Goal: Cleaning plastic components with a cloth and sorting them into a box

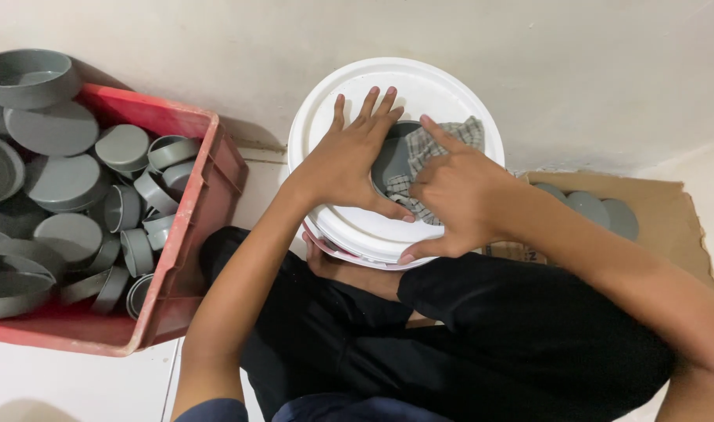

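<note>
on top of the white bucket lid [450, 94], right in the middle of the view, both hands are at work on one grey plastic cap [393, 152]. the left hand [349, 160] lies flat over the cap's left side, fingers spread wide and pointing toward the wall, thumb stretched out along the lid's near part, pinning the cap rather than closing round it. the right hand [458, 195] comes in from the right with a checked grey-and-white cloth [443, 141] bunched under its fingers, the index finger laid across the cloth and pressing it against the cap's right side; the thumb reaches down to the lid's near rim. the cloth spills out past the fingers toward the lid's far right. the lid sits between the person's knees, black trousers [482, 336] filling the lower part of the view. over on the left, a red plastic crate [193, 227] stands just beside the person's left forearm, heaped with grey caps [68, 180] of different sizes, some flat side up, some on edge, and a grey bowl-shaped one [28, 78] perches on the crate's far corner. on the right, behind the right forearm, a sheet of brown cardboard [669, 219] lies on the floor with a few finished-looking grey discs [591, 207] resting on it.
</note>
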